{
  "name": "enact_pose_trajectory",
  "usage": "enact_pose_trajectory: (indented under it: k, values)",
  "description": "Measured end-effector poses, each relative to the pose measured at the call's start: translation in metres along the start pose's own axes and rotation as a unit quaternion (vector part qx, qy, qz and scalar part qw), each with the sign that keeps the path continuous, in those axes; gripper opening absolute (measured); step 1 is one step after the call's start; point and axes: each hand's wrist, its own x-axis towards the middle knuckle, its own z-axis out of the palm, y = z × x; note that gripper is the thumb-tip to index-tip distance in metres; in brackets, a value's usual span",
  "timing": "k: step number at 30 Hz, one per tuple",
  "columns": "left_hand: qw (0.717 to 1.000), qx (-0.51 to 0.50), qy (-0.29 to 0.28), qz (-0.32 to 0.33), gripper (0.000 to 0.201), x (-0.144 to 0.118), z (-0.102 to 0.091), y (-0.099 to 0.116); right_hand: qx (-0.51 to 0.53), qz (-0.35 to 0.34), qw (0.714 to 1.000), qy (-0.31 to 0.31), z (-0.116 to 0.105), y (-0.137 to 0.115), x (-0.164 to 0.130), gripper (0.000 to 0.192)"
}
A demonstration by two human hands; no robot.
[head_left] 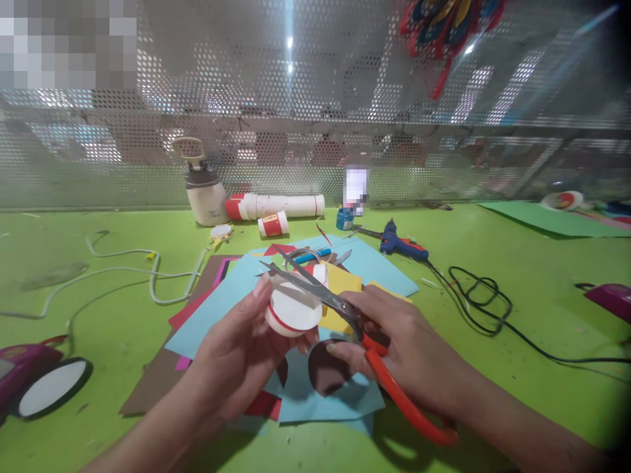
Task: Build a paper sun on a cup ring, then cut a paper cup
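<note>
Between the thumb and fingers of my left hand [241,341] is the cut-down bottom of a paper cup [294,307], white with a thin red band, its round white face turned up towards me. My right hand [394,328] grips red-handled scissors [340,303]. The blades are parted and pass over the cup piece, pointing up and left. Beneath both hands lie light blue paper [325,410] with round holes cut in it, yellow paper [342,282] and brown paper [142,387]. Part of another red and white cup shows behind the blades.
A blue glue gun [400,244] trails a black cord to the right. Stacked paper cups [286,206], a single cup [273,225], a pump sprayer [204,197] and a small blue jar [344,219] stand or lie along the back. A white cable [162,299] crosses the left side.
</note>
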Motion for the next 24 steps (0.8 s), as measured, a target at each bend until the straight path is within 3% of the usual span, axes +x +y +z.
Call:
enact_pose_trajectory:
  k: [8,15,20,24]
  values:
    - [0.999,-0.014,-0.048,0.017,0.024,0.0023,-0.0011,-0.0019,0.002,-0.006,1.0,0.002,-0.0009,-0.0003,-0.0027,0.032]
    - [0.999,-0.001,-0.052,0.001,0.042,0.0036,0.0027,0.0021,0.028,0.007,1.0,0.005,-0.0003,0.0023,0.0008,0.035]
    - [0.997,0.008,-0.073,0.027,0.027,0.0029,0.0003,0.0006,0.034,0.021,0.999,0.021,0.0006,0.0033,0.0024,0.035]
    - [0.996,0.05,-0.066,0.022,0.026,0.0046,-0.0026,-0.0017,0.036,0.023,0.999,0.023,0.001,0.0034,0.0027,0.036]
